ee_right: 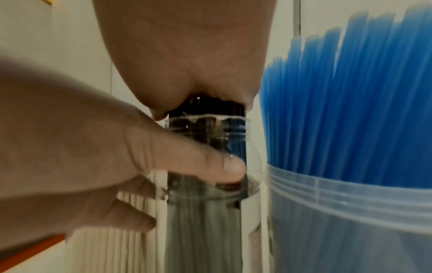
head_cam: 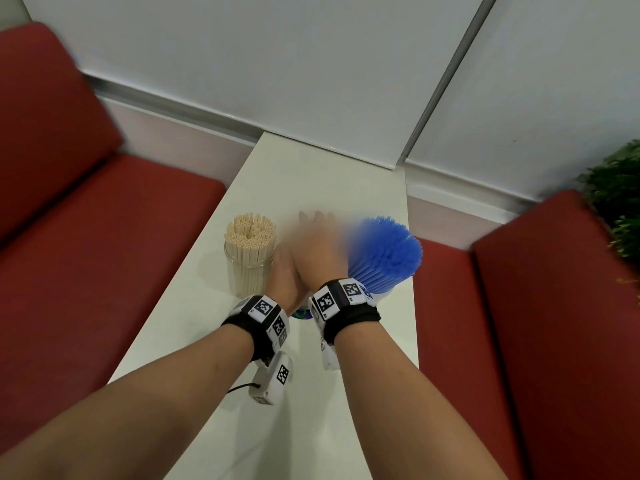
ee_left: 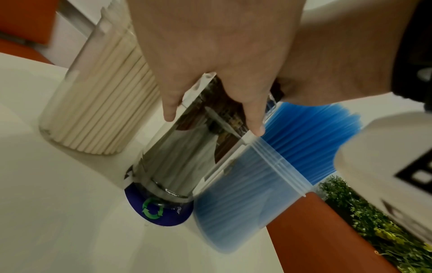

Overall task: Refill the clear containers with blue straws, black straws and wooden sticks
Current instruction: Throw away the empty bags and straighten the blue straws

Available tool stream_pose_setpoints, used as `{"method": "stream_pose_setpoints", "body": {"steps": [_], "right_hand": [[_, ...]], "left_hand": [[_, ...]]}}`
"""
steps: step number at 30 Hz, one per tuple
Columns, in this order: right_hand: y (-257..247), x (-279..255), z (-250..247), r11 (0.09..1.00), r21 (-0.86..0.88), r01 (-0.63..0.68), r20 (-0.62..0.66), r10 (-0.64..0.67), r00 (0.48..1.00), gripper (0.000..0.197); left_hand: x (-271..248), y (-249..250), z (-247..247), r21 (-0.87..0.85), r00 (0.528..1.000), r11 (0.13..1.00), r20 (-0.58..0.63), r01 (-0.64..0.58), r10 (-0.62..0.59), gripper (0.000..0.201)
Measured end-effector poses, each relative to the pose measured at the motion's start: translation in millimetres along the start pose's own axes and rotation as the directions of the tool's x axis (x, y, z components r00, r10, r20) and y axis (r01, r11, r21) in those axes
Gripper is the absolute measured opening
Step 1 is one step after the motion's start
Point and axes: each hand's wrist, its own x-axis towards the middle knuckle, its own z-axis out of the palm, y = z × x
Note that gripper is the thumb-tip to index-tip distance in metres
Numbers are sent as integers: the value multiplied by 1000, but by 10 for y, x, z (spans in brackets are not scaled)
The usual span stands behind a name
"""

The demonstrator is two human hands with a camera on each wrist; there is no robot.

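- The middle clear container (ee_left: 173, 166) of black straws (ee_right: 210, 107) is seen on the desk (head_cam: 311, 393), wooden sticks (head_cam: 250, 237) at nine o'clock, blue straws (head_cam: 384, 251) at three.
- It is gripped at the side by the left hand (ee_right: 98, 151); the right hand (ee_right: 187, 51), fingers straight, is pressed flat on the straw tops.
- The light, slippery, easily tipped container is judged best held low.

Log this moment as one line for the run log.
left hand: grips middle jar | right hand: palm on black straws | wooden sticks, blue straws: in containers
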Motion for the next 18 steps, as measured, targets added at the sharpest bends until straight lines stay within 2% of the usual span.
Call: {"method": "stream_pose_setpoints", "body": {"steps": [2, 4, 5, 6, 8, 9, 11, 12, 13, 14, 15, 16, 17, 18], "right_hand": [[-49, 0, -50, 998, 65, -2, -45, 5, 999, 60], [-126, 2, -109, 982, 183, 44, -195, -7, 981, 59], [-180, 0, -125, 965, 246, 94, -267, -26, 963, 57], [-250, -8, -132, 945, 291, 151, -319, -53, 946, 55], [-403, -21, -105, 907, 356, 225, -337, -100, 936, 53], [-479, -19, -67, 890, 382, 247, -314, -126, 941, 54], [-624, -16, 43, 878, 389, 277, -259, -185, 948, 58], [-687, -8, 116, 894, 352, 275, -221, -206, 953, 63], [-746, 8, 194, 924, 285, 255, -165, -215, 963, 69], [-793, 30, 283, 953, 202, 224, -99, -208, 973, 74], [-839, 52, 371, 974, 128, 186, -43, -182, 982, 76], [-876, 77, 453, 986, 81, 143, -6, -143, 990, 74], [-910, 110, 520, 992, 58, 108, 19, -109, 994, 72], [-935, 142, 575, 995, 41, 90, 46, -92, 995, 70]], "left_hand": [[-45, 14, -37, -19, 991, 991, 6, -131, 132, 61], [-103, -165, -163, 122, 979, 971, 16, -205, 205, 67], [-170, -251, -247, 185, 981, 964, 0, -191, 194, 63], [-242, -364, -349, 276, 976, 940, -32, -200, 217, 52], [-380, -543, -538, 452, 936, 859, -129, -239, 328, 26], [-432, -571, -642, 495, 918, 842, -191, -217, 348, 25], [-432, -660, -827, 466, 875, 879, -381, -98, 300, 44], [-400, -674, -906, 436, 872, 900, -437, -8, 219, 61], [-333, -653, -965, 408, 891, 910, -436, 72, 125, 83], [-264, -617, -1002, 381, 921, 919, -386, 100, 60, 100], [-179, -602, -1024, 297, 951, 950, -308, 98, -2, 104], [-95, -569, -1028, 140, 970, 988, -241, 68, -33, 89], [-13, -548, -1039, 94, 978, 992, -196, 86, -66, 61], [68, -554, -1063, 135, 982, 989, -187, 56, -30, 40]]}}
